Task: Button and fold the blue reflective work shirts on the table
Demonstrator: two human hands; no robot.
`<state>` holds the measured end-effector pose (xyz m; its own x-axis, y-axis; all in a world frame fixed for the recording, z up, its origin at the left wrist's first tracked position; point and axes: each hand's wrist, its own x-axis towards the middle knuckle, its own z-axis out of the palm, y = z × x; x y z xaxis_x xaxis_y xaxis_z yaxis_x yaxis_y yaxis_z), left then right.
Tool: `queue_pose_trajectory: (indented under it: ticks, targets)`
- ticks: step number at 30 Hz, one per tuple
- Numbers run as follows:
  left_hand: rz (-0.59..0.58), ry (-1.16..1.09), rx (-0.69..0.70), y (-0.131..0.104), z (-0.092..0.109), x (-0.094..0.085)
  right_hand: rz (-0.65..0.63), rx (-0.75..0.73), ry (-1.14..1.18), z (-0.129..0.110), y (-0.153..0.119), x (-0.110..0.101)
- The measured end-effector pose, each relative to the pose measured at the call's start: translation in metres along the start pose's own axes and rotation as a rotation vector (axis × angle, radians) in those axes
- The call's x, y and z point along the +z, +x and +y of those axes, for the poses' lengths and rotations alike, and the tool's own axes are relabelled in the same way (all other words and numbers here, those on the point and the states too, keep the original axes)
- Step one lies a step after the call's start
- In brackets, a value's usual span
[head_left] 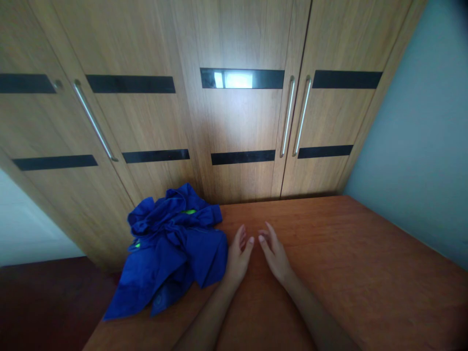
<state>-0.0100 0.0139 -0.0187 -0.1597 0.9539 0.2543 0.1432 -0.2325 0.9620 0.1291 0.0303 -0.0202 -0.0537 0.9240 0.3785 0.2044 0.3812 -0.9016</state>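
A crumpled blue garment with small bright green patches lies at the left of the reddish-brown wooden table, part of it near the table's left edge. My left hand is just right of the garment, over the table, fingers apart and nothing in it. Facing it from the right, my right hand is also open and holds nothing. A small gap separates the two hands, thumbs toward each other.
Behind the table stands a wooden wardrobe with dark strips and long metal handles. A pale blue wall borders the right side. Dark reddish floor shows at the lower left.
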Motion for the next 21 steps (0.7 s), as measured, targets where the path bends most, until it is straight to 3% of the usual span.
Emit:
queue_pose_trajectory:
  ticks: [6, 21]
  targets:
    - [-0.141, 0.14, 0.033, -0.001, 0.002, -0.002, -0.236, -0.083, -0.176, -0.004, 0.001, -0.001]
    - [-0.172, 0.244, 0.075, -0.006, 0.019, -0.001, -0.23, -0.087, -0.182, -0.005, 0.0, -0.002]
